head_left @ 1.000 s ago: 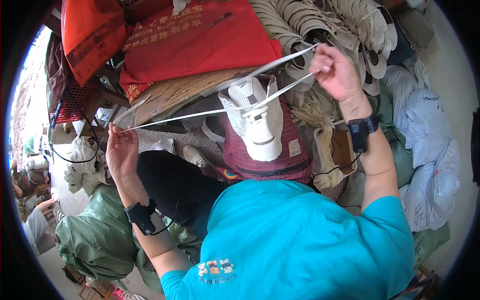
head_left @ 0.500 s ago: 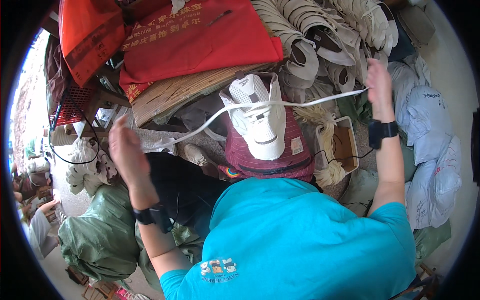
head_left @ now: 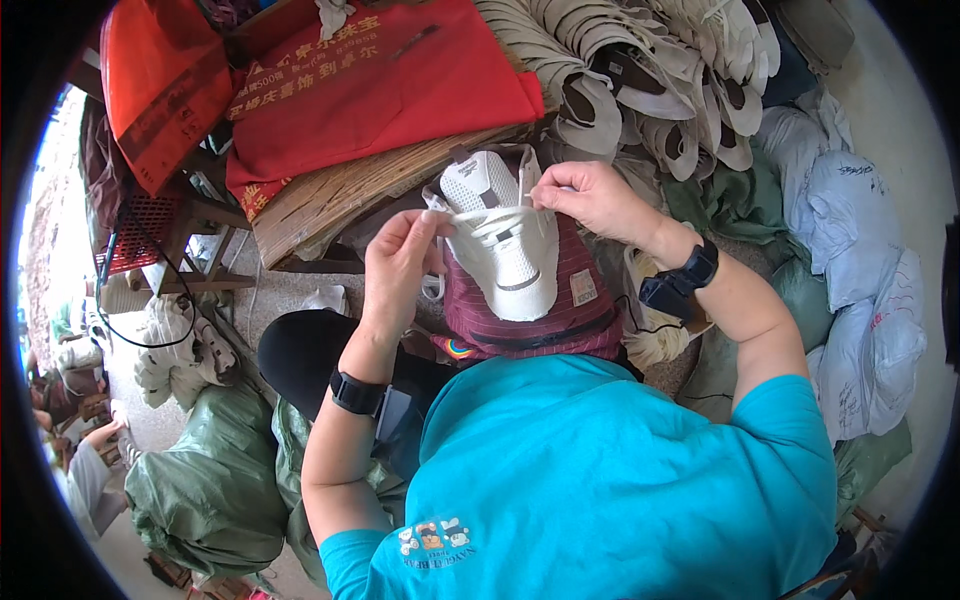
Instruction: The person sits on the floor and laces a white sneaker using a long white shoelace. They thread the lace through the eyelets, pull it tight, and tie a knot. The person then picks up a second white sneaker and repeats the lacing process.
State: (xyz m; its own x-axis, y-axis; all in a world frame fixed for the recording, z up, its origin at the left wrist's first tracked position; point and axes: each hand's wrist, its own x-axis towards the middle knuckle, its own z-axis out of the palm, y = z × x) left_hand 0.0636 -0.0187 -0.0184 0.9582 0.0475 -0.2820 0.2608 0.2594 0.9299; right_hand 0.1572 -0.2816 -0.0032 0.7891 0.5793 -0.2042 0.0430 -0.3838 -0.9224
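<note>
A white shoe upper (head_left: 522, 285) lies on a maroon striped cloth (head_left: 590, 325) over my lap, toe toward me. A white shoelace (head_left: 488, 214) runs across its lower eyelets. At the upper's left side my left hand (head_left: 395, 265) is closed, thumb and forefinger pinching the lace. My right hand (head_left: 595, 200) pinches the lace at the opposite side, close to the tongue (head_left: 480, 180). The lace ends are mostly hidden by my hands.
Beyond the upper stands a wooden bench (head_left: 310, 220) with a red cloth bag (head_left: 390, 90) on it. Stacked shoe uppers (head_left: 590, 60) fill the far right. A bundle of cream laces (head_left: 655, 345) hangs beside my right forearm. Green sacks (head_left: 205, 475) and white sacks (head_left: 860, 230) flank me.
Both hands have come inward from wide apart to the two sides of the upper. The lace, stretched out wide before, now shows only a short span between them.
</note>
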